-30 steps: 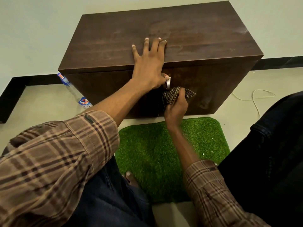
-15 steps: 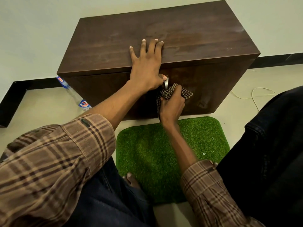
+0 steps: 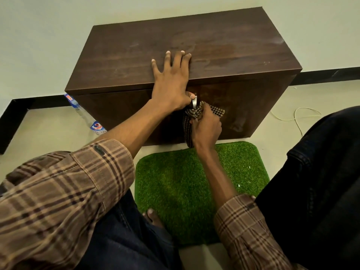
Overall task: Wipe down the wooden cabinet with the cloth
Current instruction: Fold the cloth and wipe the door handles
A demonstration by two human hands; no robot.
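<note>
Cabinet (image 3: 224, 47) front, cloth (image 3: 196, 112) in right hand (image 3: 206, 129) lower now (left hand (image 3: 171, 86) unmoved)

We see a dark brown wooden cabinet (image 3: 194, 49) with a streaked grain, its handle (image 3: 194, 103) silver, and against its front a cloth (image 3: 191, 117) in a small brown-and-cream check. Our sleeves (image 3: 64, 188) are tan plaid crossed with dark brown lines over dark blue jeans (image 3: 319, 182). Below lies a bright green grass-textured mat (image 3: 185, 182) on a cream floor (image 3: 48, 129), edged by black skirting (image 3: 11, 117) under a pale wall (image 3: 39, 36).
</note>
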